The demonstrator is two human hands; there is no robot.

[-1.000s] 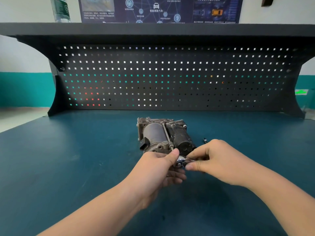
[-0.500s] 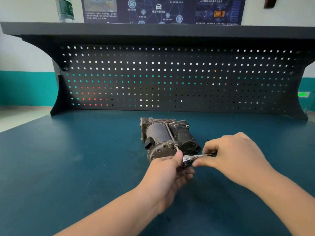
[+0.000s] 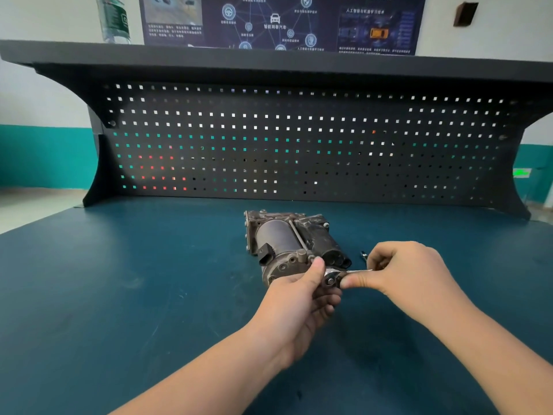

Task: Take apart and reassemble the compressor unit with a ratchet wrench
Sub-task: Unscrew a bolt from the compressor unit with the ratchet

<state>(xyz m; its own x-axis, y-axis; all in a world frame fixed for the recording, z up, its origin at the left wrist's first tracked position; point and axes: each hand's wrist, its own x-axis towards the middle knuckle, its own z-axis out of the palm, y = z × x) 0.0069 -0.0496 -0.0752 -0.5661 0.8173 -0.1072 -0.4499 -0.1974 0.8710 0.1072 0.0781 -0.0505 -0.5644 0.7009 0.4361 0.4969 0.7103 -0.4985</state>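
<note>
A dark, worn compressor unit (image 3: 287,241) lies on the blue bench top, its near end facing me. The shiny ratchet wrench (image 3: 335,277) sits at that near end, its round head just in front of the housing. My left hand (image 3: 299,298) cups the wrench head from below, thumb pressed on top of it beside the compressor's long bolt. My right hand (image 3: 410,274) pinches the wrench handle between thumb and curled fingers, to the right of the unit. Most of the handle is hidden in that hand.
A small metal part (image 3: 364,254) lies on the bench (image 3: 119,295) right of the compressor, behind my right hand. A black pegboard back panel (image 3: 299,139) rises behind the bench, with a shelf on top carrying a bottle (image 3: 115,19).
My right hand swung the wrench handle up and away and then back down a little. My left hand stayed on the wrench head. The view has shifted slightly.
</note>
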